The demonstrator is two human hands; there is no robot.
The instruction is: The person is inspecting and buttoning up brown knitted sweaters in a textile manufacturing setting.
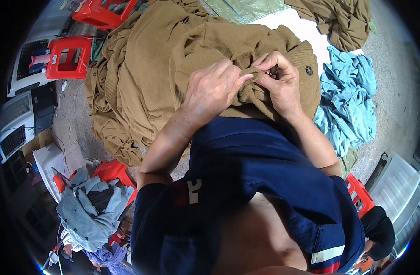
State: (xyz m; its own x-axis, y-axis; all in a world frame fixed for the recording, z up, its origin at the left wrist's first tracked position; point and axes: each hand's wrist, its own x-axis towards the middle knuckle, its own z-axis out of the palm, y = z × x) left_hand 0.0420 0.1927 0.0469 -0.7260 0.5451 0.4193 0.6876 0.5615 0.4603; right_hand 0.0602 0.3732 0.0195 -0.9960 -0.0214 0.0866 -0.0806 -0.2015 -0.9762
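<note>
A brown knitted cardigan (pixel 219 41) lies bunched over my lap and in front of me, with a dark round button (pixel 309 70) near its right edge. My left hand (pixel 213 87) is closed on a fold of it, thumb pointing right. Close beside it, my right hand (pixel 282 85) pinches the same fold between thumb and fingers. A small dark pointed thing (pixel 274 71) shows within the right hand; its kind is mostly hidden by the fingers. The two thumbs almost meet over the gathered cloth.
More brown knitwear (pixel 111 133) is heaped at the left, and another brown garment (pixel 345 23) lies far right. Light blue knitwear (pixel 350 96) sits right of my lap. Red plastic stools (pixel 67 57) stand at left; grey clothes (pixel 93 206) pile lower left. Other people are partly visible behind.
</note>
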